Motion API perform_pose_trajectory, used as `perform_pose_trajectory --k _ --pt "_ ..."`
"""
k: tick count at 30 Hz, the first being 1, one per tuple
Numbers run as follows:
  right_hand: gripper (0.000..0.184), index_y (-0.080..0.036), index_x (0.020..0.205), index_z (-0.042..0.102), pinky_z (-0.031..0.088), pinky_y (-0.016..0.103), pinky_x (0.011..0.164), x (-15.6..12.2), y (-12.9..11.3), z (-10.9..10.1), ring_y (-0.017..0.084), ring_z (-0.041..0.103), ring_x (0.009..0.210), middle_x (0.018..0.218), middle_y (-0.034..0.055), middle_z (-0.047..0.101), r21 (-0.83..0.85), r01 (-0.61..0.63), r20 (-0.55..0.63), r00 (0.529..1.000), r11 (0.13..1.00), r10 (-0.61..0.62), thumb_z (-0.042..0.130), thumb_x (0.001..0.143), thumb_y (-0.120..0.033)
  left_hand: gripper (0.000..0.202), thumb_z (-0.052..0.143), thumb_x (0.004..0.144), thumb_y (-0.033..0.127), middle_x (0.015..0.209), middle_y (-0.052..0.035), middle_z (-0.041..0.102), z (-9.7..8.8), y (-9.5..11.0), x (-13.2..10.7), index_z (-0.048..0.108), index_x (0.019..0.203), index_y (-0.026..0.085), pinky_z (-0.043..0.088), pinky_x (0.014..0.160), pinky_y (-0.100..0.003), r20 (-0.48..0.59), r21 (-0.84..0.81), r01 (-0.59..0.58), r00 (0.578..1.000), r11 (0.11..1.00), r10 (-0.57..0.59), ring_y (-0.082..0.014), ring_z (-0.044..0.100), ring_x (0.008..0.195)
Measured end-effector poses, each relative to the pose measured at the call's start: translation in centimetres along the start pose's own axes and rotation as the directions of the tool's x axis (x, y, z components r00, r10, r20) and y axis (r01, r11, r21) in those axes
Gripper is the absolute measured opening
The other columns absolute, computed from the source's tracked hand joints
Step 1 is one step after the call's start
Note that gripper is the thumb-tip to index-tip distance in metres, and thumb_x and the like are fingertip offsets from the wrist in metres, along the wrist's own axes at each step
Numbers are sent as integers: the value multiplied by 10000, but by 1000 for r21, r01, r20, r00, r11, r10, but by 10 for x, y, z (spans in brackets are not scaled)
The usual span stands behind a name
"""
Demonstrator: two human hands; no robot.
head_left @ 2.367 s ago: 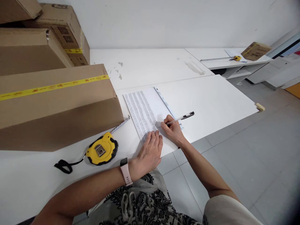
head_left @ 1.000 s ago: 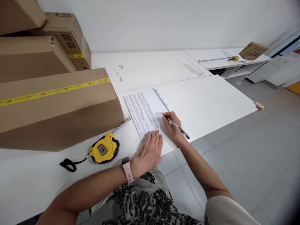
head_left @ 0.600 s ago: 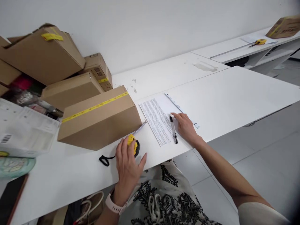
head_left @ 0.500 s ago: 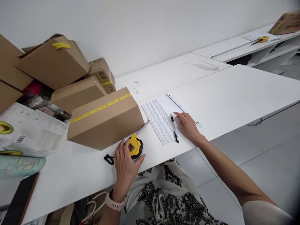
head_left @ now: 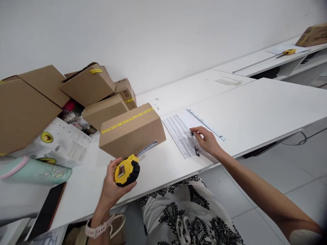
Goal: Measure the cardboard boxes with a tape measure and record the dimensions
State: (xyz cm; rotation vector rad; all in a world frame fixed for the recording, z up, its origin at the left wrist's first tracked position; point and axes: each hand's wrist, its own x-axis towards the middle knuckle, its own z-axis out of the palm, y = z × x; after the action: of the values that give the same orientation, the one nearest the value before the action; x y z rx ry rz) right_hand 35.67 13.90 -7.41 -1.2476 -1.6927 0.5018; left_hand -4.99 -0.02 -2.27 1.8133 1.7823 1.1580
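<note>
My left hand (head_left: pixel 112 185) is closed round a yellow tape measure (head_left: pixel 126 170), held just above the white table (head_left: pixel 255 109). A short length of its blade (head_left: pixel 147 148) sticks out toward the taped cardboard box (head_left: pixel 133 131). My right hand (head_left: pixel 207 141) rests with fingers spread on a printed sheet (head_left: pixel 182 131), beside a black pen (head_left: pixel 195 147) that lies on the paper. A narrow paper strip (head_left: pixel 206 124) lies along the sheet's far edge.
More cardboard boxes (head_left: pixel 87 85) are piled at the back left. A white carton (head_left: pixel 61 143) and a mint green bottle (head_left: pixel 35 172) lie at the left, near a dark flat object (head_left: pixel 48 211). A far desk holds another tape measure (head_left: pixel 290 52) and box (head_left: pixel 313 34).
My right hand laid the pen down on the sheet. My left hand left the paper, took the tape measure and lifted it toward me. My view swung left.
</note>
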Motion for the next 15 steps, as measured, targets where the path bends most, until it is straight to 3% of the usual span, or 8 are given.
perform_pose_trajectory --k 5,8,11,15 --pt "412 -271 1297 642 480 506 1062 24 -35 45 272 605 1261 1375 82 651 243 -150 297 952 958 73 461 928 -267 937 910 549 473 1296 -119 608 -41 -11 -4 461 1343 257 423 1104 -515 -32 -110 83 996 990 -87 -347 584 1258" --pt "538 -251 1382 589 418 523 1143 38 -42 70 279 538 1359 1477 91 576 306 -261 351 925 915 147 498 853 -214 952 919 538 475 1342 -137 600 -50 -18 -8 451 1340 263 387 1136 -510 -39 -224 79 995 971 -90 -371 531 1339" --pt "704 -216 1458 526 368 524 1193 44 -45 84 292 478 1423 1545 111 505 361 -349 385 900 865 203 526 756 -167 957 924 525 460 1416 -157 565 -52 -26 -7 452 1334 262 344 1169 -499 -36 -323 72 995 944 -88 -388 382 1470" --pt "798 -246 1489 490 354 562 1195 44 -48 91 293 454 1446 1569 86 481 399 -356 399 897 845 189 507 697 -152 974 929 499 405 1305 -146 640 -49 -35 7 451 1334 258 370 1136 -470 43 -418 127 992 900 -120 -385 357 1487"
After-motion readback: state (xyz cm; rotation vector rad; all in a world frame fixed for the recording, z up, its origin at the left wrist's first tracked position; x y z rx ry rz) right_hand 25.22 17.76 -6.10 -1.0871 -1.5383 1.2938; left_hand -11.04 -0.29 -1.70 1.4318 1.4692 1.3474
